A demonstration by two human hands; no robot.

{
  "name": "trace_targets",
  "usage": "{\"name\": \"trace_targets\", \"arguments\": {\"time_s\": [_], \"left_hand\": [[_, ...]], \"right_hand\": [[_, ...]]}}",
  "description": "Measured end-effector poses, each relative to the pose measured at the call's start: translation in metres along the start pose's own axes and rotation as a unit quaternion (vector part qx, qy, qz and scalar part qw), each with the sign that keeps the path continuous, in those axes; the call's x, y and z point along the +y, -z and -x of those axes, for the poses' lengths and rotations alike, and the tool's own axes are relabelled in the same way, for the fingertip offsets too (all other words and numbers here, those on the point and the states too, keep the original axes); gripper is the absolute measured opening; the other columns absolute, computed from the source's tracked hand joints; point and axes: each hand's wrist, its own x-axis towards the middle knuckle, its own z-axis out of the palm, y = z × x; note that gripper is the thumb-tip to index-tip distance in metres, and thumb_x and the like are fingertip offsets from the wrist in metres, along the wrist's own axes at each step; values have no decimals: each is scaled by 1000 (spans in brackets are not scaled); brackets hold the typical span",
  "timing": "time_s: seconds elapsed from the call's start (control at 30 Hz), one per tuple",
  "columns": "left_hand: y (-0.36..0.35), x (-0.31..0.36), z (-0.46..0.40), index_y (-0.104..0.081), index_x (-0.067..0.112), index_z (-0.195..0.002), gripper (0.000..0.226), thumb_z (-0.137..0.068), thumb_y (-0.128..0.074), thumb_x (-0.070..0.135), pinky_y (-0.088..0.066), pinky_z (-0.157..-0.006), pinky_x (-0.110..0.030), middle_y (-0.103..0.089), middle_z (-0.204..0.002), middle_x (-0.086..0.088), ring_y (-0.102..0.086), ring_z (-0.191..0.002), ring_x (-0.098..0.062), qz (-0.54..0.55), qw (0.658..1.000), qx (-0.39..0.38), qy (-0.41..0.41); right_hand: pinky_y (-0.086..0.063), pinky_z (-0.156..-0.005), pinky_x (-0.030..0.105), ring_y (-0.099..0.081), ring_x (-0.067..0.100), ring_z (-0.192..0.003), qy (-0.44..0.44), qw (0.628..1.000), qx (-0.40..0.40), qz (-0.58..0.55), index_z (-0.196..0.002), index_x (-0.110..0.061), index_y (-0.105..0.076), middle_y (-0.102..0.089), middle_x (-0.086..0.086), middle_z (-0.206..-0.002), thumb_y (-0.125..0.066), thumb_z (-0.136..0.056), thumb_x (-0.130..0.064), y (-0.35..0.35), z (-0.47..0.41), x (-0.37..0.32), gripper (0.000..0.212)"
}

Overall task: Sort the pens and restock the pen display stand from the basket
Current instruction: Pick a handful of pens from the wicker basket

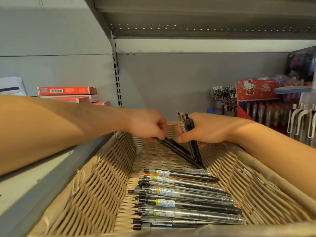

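Basket: woven, tan, with a fabric rim; its walls rise on either side of your hands, and bare weave lies open below your left hand down to the near rim

Left hand: your fingers are curled round the upper end of black pens, which slant down and away to your right until their tips reach the basket floor

Right hand: your fingers and thumb are closed round a bundle of dark and clear pens held nearly upright; its lower ends touch the tips of the left hand's pens, and its tops stand above your knuckles

Loose pens: a heap lying crosswise on the basket floor, nearer to you than both hands, mostly under your right forearm; yellow and white barcode stickers show, print too small to read

Shelf edge: grey, runs under your left forearm, just beside the basket's left wall

Red boxes: stacked beyond your left forearm, one bearing a barcode label

Stand: red, beyond your right forearm, with a cartoon cat printed on its header; rows of pens hang below it

Cup of pens: just left of the stand

Upper shelf: overhangs well above both hands
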Motion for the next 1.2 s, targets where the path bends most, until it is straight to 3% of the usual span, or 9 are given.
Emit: {"name": "trace_targets", "arguments": {"time_s": [0.17, 0.3, 0.53, 0.67, 0.93, 1.0, 1.07, 1.13, 1.2], "left_hand": [[-3, 7, 1, -71, 15, -94, 4, -92, -68, 16, -60, -66, -23, -73, -94, -7, -70, -65, -6, 142, 990, 22, -13], [-2, 13, 3, -74, 23, -88, 9, -87, -75, 15, -59, -62, -22, -72, -83, 1, -73, -69, -11, 209, 975, 63, -43], [1, 14, 4, -68, 26, -94, 22, -82, -80, 12, -57, -60, -19, -69, -74, 10, -70, -63, -4, 243, 960, 124, -61], [3, 15, 5, -64, 35, -99, 35, -80, -81, 11, -54, -59, -15, -68, -90, 7, -67, -64, 1, 220, 958, 161, -82], [6, 17, 8, -66, 37, -96, 35, -79, -80, 10, -52, -63, -10, -68, -97, 11, -66, -72, 7, 202, 956, 189, -96], [5, 18, 7, -67, 33, -96, 32, -80, -79, 8, -52, -63, -10, -68, -99, 7, -68, -73, 5, 228, 952, 181, -94], [3, 18, 8, -68, 28, -98, 29, -83, -77, 5, -57, -67, -17, -68, -102, 1, -71, -76, -1, 274, 945, 157, -85], [2, 19, 7, -67, 25, -100, 26, -86, -74, 4, -59, -70, -21, -67, -102, -3, -72, -78, -7, 306, 941, 128, -68], [-1, 20, 6, -65, 24, -102, 26, -87, -72, 4, -58, -69, -21, -65, -98, -4, -72, -77, -8, 324, 939, 103, -46]], "right_hand": [[-57, -62, 20, -60, 10, -67, -14, 1000, 6, 0, -92, -16, -63, -56, -5, -74, -70, -92, -38, -1, -2, 1, 23], [-53, -55, 16, -64, 7, -61, -13, 1000, 19, -5, -97, -21, -65, -60, -2, -80, -71, -92, -32, -2, -2, 0, 13], [-50, -52, 15, -67, 4, -58, -24, 999, 36, -16, -99, -22, -66, -67, -7, -75, -70, -93, -30, 0, -1, 0, 10], [-48, -50, 12, -64, -2, -52, -28, 998, 29, -38, -95, -22, -66, -69, -6, -77, -69, -94, -29, 1, 0, -1, 8], [-60, -64, 24, -75, 15, -84, -35, 998, 25, -40, -109, -19, -71, -75, 10, -110, -73, -91, -35, 0, 2, -1, 24], [-63, -77, 32, -74, 20, -94, -36, 998, 26, -48, -110, -20, -70, -76, 7, -108, -75, -89, -36, 1, 2, -1, 26], [-61, -78, 23, -74, 12, -89, -32, 998, 34, -52, -104, -26, -71, -77, 1, -97, -76, -87, -39, 1, 3, -2, 22], [-48, -58, 6, -68, -4, -73, -27, 998, 58, -17, -93, -30, -69, -75, -10, -81, -77, -84, -45, 0, 3, -5, 19], [-38, -50, 4, -60, -14, -63, -26, 997, 77, 16, -84, -32, -66, -69, -23, -67, -77, -84, -47, -1, 2, -8, 18]]}}
